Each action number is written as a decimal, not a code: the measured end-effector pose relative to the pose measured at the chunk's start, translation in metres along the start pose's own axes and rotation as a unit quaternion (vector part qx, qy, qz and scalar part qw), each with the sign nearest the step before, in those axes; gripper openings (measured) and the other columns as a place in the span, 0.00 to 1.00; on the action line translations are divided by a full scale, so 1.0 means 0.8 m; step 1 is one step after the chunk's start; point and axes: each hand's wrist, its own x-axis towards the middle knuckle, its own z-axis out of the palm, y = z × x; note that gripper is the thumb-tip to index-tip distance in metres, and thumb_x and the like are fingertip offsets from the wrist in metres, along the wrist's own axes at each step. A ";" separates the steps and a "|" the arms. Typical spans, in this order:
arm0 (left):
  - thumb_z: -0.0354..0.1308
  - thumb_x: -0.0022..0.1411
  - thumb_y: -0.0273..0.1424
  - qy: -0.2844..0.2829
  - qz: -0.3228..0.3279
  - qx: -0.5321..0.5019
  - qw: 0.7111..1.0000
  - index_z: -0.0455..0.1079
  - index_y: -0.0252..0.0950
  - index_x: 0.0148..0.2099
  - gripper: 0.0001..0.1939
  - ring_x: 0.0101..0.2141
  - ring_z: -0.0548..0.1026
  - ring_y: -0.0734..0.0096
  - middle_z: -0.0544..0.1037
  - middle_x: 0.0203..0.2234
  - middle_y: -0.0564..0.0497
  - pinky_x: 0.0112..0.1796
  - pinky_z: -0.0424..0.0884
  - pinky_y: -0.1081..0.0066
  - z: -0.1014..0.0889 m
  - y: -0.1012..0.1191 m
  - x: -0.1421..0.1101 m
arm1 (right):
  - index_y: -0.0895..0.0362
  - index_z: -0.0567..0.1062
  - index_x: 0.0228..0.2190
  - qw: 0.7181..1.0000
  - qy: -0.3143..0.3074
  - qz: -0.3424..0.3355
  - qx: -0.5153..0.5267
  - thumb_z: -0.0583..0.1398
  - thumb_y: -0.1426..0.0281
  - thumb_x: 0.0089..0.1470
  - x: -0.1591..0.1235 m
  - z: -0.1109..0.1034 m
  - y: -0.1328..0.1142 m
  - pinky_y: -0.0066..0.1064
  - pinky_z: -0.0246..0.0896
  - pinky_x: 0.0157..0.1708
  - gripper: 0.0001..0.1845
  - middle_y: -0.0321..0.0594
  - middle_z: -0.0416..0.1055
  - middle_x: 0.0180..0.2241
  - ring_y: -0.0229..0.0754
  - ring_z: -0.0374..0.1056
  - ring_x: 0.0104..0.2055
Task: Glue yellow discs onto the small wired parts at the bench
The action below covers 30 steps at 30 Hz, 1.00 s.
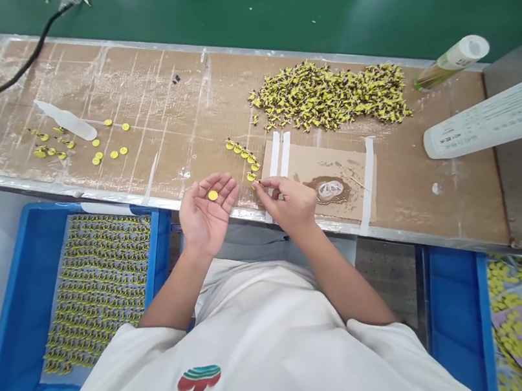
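My left hand [209, 213] is palm up near the table's front edge, fingers stretched out. On the palm lies a small round yellow disc [212, 195]. My right hand [293, 202] pinches a tiny yellow-and-dark piece between thumb and forefinger, mostly hidden by the fingertips. Just beyond those fingertips, several yellow discs with small dark-and-yellow figures on them [251, 176] form a curved row. To the right of that hand, a clear wet blob [330, 190] sits on a taped cardboard sheet [304, 157], with a thin stick [360, 182] beside it.
A large heap of small yellow-and-dark figures [329, 95] lies at the back. Loose yellow discs [114, 154] and a white strip [67, 120] are left. Two bottles [484, 116] [452, 62] lean in from the right. Blue crates [10, 291] [455, 297] flank my body below.
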 end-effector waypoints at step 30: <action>0.46 0.69 0.40 -0.103 -0.025 -0.041 0.994 0.75 0.31 0.49 0.22 0.58 0.73 0.56 0.78 0.52 0.39 0.62 0.63 0.58 0.023 -0.021 -0.022 | 0.52 0.76 0.43 0.993 0.000 -0.067 0.093 0.68 0.67 0.55 -0.003 -0.026 -0.058 0.28 0.69 0.29 0.12 0.38 0.80 0.35 0.34 0.71 0.25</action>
